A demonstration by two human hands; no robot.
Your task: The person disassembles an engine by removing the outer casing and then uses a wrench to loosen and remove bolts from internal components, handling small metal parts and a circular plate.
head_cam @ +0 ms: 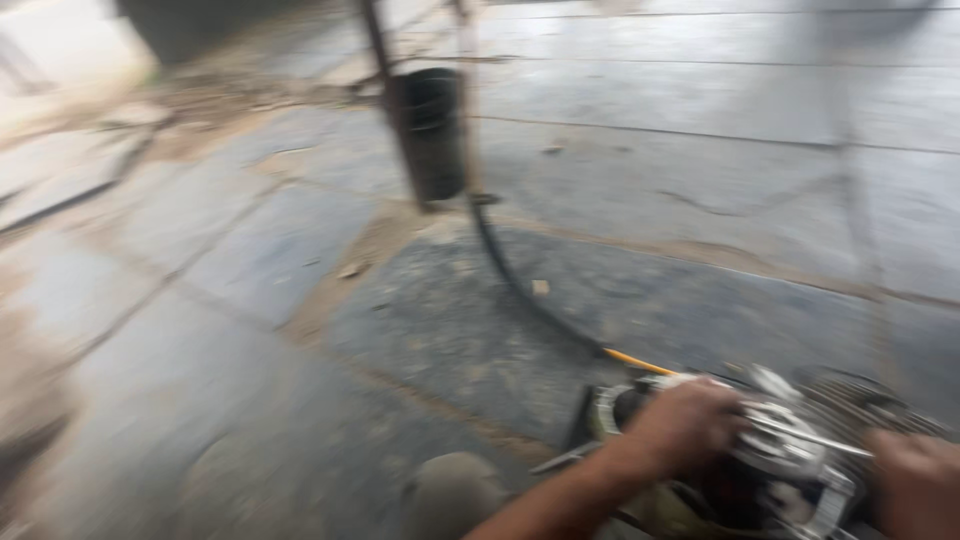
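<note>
head view is showing a motion-blurred moment over a stone-slab floor (250, 260). nearest the camera, at the bottom right, a small metal engine (790, 450) with cooling fins is sitting low on the ground. the left hand (690, 425) is resting on top of the engine's left part, fingers curled down over the housing and touching it, though how tightly they are closing is lost in the blur. the right hand (915, 485) is pressing against the engine's right side at the frame edge; its fingers are out of sight, so its grip cannot be told. a yellow-tipped black cable (520, 290) is running from the engine up across the slabs. farther off, a dark cylindrical can (432, 135) is standing upright beside a thin metal post (378, 50).
</note>
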